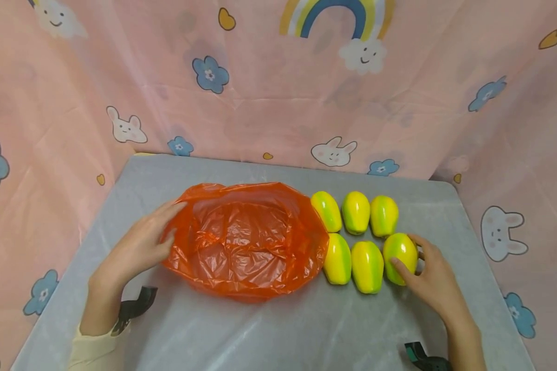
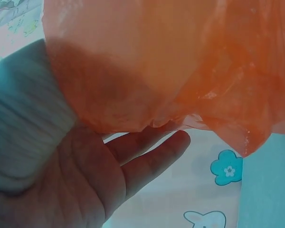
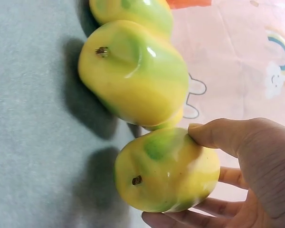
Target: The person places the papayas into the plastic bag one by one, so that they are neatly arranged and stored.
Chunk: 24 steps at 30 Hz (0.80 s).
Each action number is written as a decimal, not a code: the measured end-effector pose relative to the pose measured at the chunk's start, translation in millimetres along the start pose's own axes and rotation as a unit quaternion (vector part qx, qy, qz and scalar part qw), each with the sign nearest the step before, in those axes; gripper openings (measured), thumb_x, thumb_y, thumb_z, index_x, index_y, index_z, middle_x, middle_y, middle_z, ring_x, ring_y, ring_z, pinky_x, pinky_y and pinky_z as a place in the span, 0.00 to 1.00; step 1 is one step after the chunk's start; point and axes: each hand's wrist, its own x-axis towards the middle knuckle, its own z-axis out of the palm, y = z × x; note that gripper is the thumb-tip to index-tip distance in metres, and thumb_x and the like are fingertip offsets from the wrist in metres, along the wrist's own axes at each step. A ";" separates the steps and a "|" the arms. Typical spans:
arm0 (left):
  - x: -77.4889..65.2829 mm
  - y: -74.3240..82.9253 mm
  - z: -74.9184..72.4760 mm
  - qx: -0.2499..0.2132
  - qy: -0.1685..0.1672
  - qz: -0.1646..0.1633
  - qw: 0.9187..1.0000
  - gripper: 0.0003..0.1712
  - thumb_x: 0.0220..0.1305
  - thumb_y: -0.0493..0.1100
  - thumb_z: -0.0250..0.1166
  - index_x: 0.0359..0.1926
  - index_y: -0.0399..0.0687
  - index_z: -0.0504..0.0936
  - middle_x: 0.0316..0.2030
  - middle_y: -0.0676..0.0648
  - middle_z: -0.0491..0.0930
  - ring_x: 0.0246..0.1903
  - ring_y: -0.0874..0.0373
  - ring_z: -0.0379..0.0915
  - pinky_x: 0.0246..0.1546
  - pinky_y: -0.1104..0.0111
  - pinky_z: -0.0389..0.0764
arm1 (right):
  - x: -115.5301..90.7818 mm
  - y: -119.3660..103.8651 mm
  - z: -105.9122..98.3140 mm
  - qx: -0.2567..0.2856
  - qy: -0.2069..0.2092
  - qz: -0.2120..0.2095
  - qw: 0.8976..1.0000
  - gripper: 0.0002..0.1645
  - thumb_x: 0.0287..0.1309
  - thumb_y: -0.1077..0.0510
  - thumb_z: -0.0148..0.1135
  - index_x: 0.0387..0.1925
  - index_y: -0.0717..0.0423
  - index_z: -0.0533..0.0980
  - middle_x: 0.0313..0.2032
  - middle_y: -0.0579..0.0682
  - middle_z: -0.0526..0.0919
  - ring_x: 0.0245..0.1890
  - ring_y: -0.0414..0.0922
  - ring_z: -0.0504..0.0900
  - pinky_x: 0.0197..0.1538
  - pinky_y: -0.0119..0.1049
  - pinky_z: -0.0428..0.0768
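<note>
An orange-red plastic bag [image 1: 241, 242] lies with its mouth spread wide, left of centre in the head view. At the bag's left rim is my left hand [image 1: 141, 245], its fingers extended and touching the film; in the left wrist view the bag film [image 2: 133, 66] hides part of that hand [image 2: 85, 175]. My right hand [image 1: 433, 281] grips a glossy yellow-green fruit [image 1: 400, 257], oval and faintly ribbed, at the right end of the near row. In the right wrist view the thumb and fingers surround this fruit [image 3: 166, 171], its brown stem end showing.
Beside the gripped fruit sit two similar fruits [image 1: 367, 267] in the near row. Another three fruits [image 1: 355, 212] form the row behind, and the leftmost ones meet the bag's edge. A grey-covered table [image 1: 278, 335] supports everything, with a pink patterned curtain [image 1: 260, 113] behind and at both sides.
</note>
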 end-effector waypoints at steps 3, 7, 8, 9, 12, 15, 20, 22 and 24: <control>-0.2 0.2 1.5 -0.003 0.000 0.002 1.000 0.42 0.62 0.26 0.58 0.79 0.39 0.65 0.81 0.34 0.61 0.77 0.31 0.61 0.71 0.33 0.71 | -0.5 -1.2 -2.8 0.004 0.016 -0.010 1.000 0.48 0.69 0.44 0.69 0.76 0.67 0.61 0.68 0.78 0.69 0.60 0.76 0.75 0.54 0.76 0.80; 0.0 1.3 3.6 -0.010 0.000 0.003 1.000 0.45 0.61 0.24 0.57 0.81 0.41 0.63 0.83 0.39 0.56 0.79 0.33 0.59 0.71 0.35 0.71 | -0.4 -2.7 -6.7 0.002 0.038 -0.032 0.999 0.47 0.66 0.47 0.72 0.74 0.68 0.63 0.66 0.77 0.71 0.58 0.75 0.77 0.50 0.72 0.84; 0.0 1.6 4.2 -0.010 0.000 0.003 1.000 0.46 0.60 0.24 0.56 0.81 0.42 0.62 0.84 0.41 0.55 0.79 0.34 0.58 0.71 0.35 0.71 | -0.4 -3.4 -7.9 0.002 0.041 -0.035 0.999 0.47 0.65 0.47 0.72 0.74 0.67 0.63 0.66 0.76 0.71 0.58 0.75 0.77 0.49 0.70 0.86; 0.1 1.9 4.7 -0.011 0.001 0.002 1.000 0.48 0.59 0.23 0.55 0.82 0.43 0.61 0.84 0.42 0.54 0.80 0.34 0.58 0.71 0.36 0.72 | -0.4 -4.3 -9.1 0.001 0.042 -0.038 0.998 0.47 0.65 0.47 0.72 0.74 0.67 0.64 0.66 0.76 0.71 0.57 0.75 0.77 0.48 0.69 0.86; 0.5 1.9 5.8 -0.011 0.002 0.000 1.000 0.50 0.58 0.22 0.54 0.83 0.47 0.59 0.85 0.46 0.51 0.80 0.36 0.57 0.71 0.36 0.72 | 0.2 -8.7 -13.1 -0.003 0.042 -0.035 0.999 0.47 0.65 0.46 0.73 0.74 0.66 0.64 0.66 0.76 0.70 0.58 0.74 0.77 0.46 0.67 0.88; 0.9 1.9 6.4 -0.012 0.003 0.003 1.000 0.50 0.59 0.23 0.55 0.83 0.47 0.59 0.86 0.47 0.51 0.81 0.36 0.57 0.72 0.37 0.72 | 0.2 -13.8 -16.9 0.001 0.041 -0.031 0.999 0.48 0.65 0.45 0.73 0.75 0.66 0.63 0.67 0.75 0.70 0.59 0.74 0.76 0.46 0.66 0.88; 1.6 2.6 6.8 -0.016 -0.001 0.004 1.000 0.49 0.61 0.24 0.57 0.83 0.46 0.58 0.85 0.45 0.51 0.80 0.36 0.58 0.71 0.38 0.73 | 0.5 -22.2 -22.8 0.021 0.045 -0.040 0.998 0.48 0.65 0.46 0.73 0.75 0.64 0.63 0.69 0.74 0.69 0.60 0.75 0.76 0.44 0.64 0.89; 1.9 3.1 6.7 -0.018 -0.004 0.000 1.000 0.49 0.62 0.25 0.58 0.84 0.46 0.58 0.85 0.45 0.51 0.80 0.36 0.58 0.70 0.38 0.73 | 0.8 -26.2 -24.7 0.028 0.045 -0.040 0.998 0.48 0.65 0.46 0.73 0.76 0.63 0.63 0.70 0.73 0.68 0.61 0.75 0.76 0.44 0.64 0.89; 2.1 3.4 6.6 -0.018 -0.008 -0.004 1.000 0.49 0.63 0.25 0.58 0.84 0.46 0.57 0.85 0.44 0.51 0.80 0.35 0.58 0.70 0.37 0.74 | 1.0 -30.7 -26.4 0.033 0.043 -0.040 0.998 0.48 0.65 0.45 0.73 0.76 0.62 0.62 0.70 0.73 0.68 0.61 0.74 0.75 0.45 0.65 0.89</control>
